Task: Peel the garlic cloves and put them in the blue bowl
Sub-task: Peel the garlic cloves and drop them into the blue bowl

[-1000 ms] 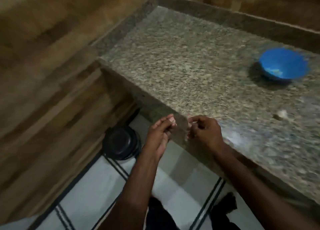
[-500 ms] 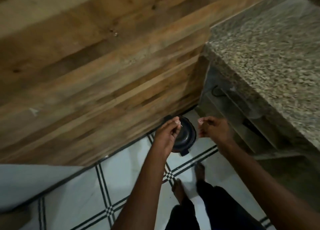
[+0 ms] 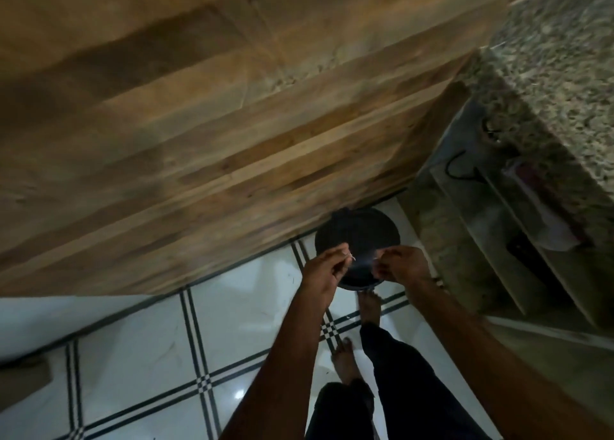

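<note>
i have my left hand (image 3: 324, 268) and right hand (image 3: 400, 267) pinching pale scraps, peel i think, over the black bin (image 3: 357, 237), so binning skins; blue bowl out of view, cloves remaining unknown.

One head-worn camera looks steeply down at the tiled floor (image 3: 139, 356), close above both forearms; the picture seems motion-blurred.
</note>
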Demonstrator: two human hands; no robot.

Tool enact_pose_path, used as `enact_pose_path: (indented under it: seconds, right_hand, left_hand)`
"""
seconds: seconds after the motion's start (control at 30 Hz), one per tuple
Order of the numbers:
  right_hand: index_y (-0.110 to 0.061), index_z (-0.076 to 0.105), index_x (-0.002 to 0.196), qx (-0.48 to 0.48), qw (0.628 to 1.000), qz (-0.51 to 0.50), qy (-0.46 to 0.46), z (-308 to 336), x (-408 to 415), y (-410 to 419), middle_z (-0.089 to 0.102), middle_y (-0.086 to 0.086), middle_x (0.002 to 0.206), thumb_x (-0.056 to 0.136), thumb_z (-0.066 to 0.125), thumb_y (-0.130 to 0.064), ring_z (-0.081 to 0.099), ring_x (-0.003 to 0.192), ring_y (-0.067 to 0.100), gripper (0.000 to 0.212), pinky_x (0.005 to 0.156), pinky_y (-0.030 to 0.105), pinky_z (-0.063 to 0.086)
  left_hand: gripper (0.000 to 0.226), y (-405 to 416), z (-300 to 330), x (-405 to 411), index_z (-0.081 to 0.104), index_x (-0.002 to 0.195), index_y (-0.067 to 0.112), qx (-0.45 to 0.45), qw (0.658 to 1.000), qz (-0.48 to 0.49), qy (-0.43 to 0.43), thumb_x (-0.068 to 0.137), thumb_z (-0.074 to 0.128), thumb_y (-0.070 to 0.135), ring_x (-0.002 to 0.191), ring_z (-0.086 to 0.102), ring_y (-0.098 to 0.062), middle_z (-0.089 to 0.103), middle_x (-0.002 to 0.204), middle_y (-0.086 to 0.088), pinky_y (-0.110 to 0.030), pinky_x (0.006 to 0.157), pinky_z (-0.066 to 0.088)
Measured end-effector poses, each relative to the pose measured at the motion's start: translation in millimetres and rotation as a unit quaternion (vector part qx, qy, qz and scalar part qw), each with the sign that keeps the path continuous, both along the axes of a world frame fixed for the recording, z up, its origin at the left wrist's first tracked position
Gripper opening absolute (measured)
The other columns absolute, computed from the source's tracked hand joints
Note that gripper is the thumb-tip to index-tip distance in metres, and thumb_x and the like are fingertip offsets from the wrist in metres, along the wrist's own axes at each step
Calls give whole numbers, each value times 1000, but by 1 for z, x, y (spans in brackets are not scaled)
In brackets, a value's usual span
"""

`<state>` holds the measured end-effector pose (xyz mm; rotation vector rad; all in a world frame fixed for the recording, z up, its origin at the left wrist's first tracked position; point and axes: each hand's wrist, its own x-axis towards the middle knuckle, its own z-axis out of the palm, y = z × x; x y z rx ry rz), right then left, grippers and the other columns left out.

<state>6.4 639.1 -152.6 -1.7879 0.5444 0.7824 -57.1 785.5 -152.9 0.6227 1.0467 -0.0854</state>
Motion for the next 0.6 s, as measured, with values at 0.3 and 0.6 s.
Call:
enact_pose_path:
  seconds: [0.3,0.6]
  right_hand:
    - [-5,66,68,-31,993,-58,102,-163,36,17,72,22,85,90,65,2,70,82,40,23,90,56,57]
    - [-6,61,74,-69,989,35,128,-329,76,14,70,28,103,92,63,4,70,81,37,20,81,53,60]
  left_hand:
    - [21,4,-168,42,68,107,-6,-7,996,-80,34,94,54,-14,93,66,-15,72,93,-5,-18,72,59]
    - [20,3,-345,82,69,108,-12,233,932,-259,99,95,54,-11,69,66,-20,73,81,-15,-17,53,55]
